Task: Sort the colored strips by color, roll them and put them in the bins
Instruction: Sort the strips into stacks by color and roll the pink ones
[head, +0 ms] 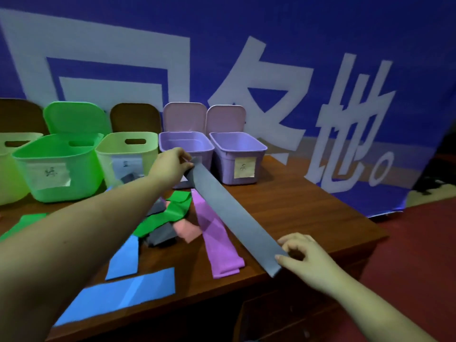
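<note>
Grey strip (pixel 234 213) stretched diag, mid frame: left hand (pixel 170 165) fingers pinch far end, right hand (pixel 303 255) fingers pinch near end, above surface (pixel 308 206).

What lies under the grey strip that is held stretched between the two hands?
Beneath the grey strip lie the purple strip and bare table. Its far end crosses the front of a purple bin, hiding part of that bin's label.
</note>
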A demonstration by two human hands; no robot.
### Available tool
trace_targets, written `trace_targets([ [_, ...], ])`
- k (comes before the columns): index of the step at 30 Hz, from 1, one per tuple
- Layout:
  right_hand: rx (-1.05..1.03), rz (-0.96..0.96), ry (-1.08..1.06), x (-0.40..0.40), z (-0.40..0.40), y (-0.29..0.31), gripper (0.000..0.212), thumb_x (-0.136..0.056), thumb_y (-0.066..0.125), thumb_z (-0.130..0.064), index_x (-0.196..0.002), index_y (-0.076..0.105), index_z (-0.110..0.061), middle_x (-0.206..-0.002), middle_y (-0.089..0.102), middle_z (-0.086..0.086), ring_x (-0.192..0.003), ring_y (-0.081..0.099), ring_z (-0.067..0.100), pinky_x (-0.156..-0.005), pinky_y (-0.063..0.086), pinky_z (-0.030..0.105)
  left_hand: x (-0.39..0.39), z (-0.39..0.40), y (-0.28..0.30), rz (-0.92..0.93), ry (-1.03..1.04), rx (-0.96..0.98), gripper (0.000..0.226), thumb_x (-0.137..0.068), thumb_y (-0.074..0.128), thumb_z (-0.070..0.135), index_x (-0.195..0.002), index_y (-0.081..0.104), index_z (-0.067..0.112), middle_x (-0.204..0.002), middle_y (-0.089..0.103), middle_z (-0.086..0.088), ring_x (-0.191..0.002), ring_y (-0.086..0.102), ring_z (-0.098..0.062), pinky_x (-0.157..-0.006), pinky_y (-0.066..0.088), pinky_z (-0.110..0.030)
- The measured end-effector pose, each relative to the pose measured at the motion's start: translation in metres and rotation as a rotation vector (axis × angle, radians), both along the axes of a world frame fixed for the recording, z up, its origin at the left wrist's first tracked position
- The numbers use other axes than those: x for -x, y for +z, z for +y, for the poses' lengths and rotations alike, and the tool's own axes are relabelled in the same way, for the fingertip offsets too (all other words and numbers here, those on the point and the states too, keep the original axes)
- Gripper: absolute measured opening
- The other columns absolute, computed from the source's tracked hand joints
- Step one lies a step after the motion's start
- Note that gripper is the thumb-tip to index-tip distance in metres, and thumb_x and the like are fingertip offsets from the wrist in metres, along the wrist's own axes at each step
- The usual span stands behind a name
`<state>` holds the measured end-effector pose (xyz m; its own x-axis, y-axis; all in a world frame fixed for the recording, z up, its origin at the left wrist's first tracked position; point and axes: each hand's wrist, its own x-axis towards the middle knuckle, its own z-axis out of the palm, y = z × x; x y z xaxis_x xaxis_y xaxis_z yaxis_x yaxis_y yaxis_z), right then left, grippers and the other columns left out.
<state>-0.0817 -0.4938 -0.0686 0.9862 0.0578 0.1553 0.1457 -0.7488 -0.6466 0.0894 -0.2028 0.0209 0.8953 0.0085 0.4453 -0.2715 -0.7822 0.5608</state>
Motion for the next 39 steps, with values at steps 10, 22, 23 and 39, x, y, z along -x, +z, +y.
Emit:
trace_targets([
  [10, -0.017, 0.117, -0.087, -0.032, -0.053, -0.011, 0.021, -0.08, 0.073, -0.023, -0.065, 0.057, -0.023, -0.127, 0.044, -0.019, -0.136, 0.013, 0.002, -0.104, 0.014, 0.024, -0.081, -0.091, -0.047, -0.082, -0.032, -0.365, 0.022, -0.09, 0.057, 0.028, -0.106, 0.065, 0.017, -0.104, 0.068, -0.011, -0.101, 0.053, -0.034, -0.083, 0.042, -0.039],
  [22, 0.042, 0.186, -0.049, -0.05, -0.078, -0.018, 0.019, -0.076, 0.076, -0.029, -0.07, 0.06, -0.023, -0.141, 0.035, -0.018, -0.14, 0.003, -0.001, -0.103, 0.012, 0.023, -0.104, -0.123, -0.079, -0.112, -0.162, -0.301, 0.022, -0.095, 0.051, 0.025, -0.113, 0.062, 0.02, -0.114, 0.063, -0.005, -0.105, 0.057, -0.027, -0.08, 0.047, -0.038],
  [23, 0.039, 0.185, -0.053, -0.049, -0.079, -0.02, 0.019, -0.075, 0.077, -0.03, -0.07, 0.06, -0.024, -0.141, 0.035, -0.018, -0.14, 0.003, -0.002, -0.104, 0.013, 0.023, -0.106, -0.127, -0.079, -0.11, -0.166, -0.292, 0.022, -0.095, 0.051, 0.026, -0.113, 0.062, 0.02, -0.115, 0.063, -0.005, -0.105, 0.057, -0.027, -0.08, 0.047, -0.037],
  [39, -0.061, 0.286, -0.007, -0.053, -0.082, -0.019, 0.048, -0.071, 0.071, -0.049, -0.114, 0.054, -0.059, -0.152, 0.017, -0.022, -0.141, -0.01, -0.002, -0.112, 0.007, 0.027, -0.094, -0.15, -0.11, 0.234, -0.262, -0.642, 0.073, -0.086, 0.035, 0.071, -0.133, 0.05, 0.017, -0.139, 0.044, -0.008, -0.128, 0.04, -0.029, -0.104, 0.034, -0.041],
])
